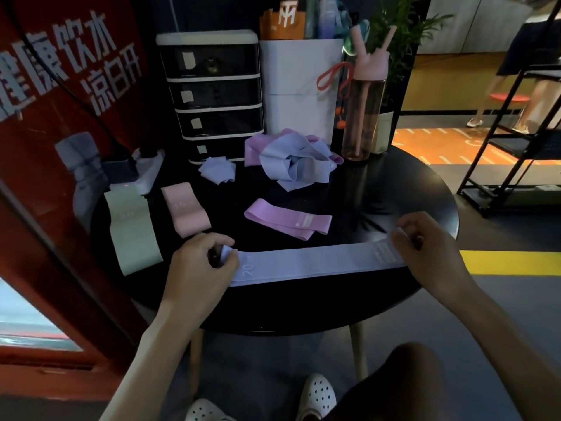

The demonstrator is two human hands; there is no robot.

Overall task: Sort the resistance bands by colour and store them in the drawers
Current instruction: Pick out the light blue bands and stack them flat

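A long pale blue resistance band (312, 262) lies stretched flat along the near edge of the round black table (394, 189). My left hand (203, 262) pinches its left end and my right hand (425, 241) pinches its right end. Flat on the table lie a green band (132, 229), a pink band (186, 209) and a purple band (288, 220). Farther back sit a small folded pale blue band (217, 170) and a tangled heap of pale blue and purple bands (293, 161). A black drawer unit (212, 92) with white trim stands at the back, its drawers closed.
A white box (300, 86) and a pink water bottle (362, 107) stand right of the drawers. A power strip (138, 174) with plugs lies at the back left. A red vending machine (60, 117) flanks the table's left; a black rack (516, 132) stands to the right.
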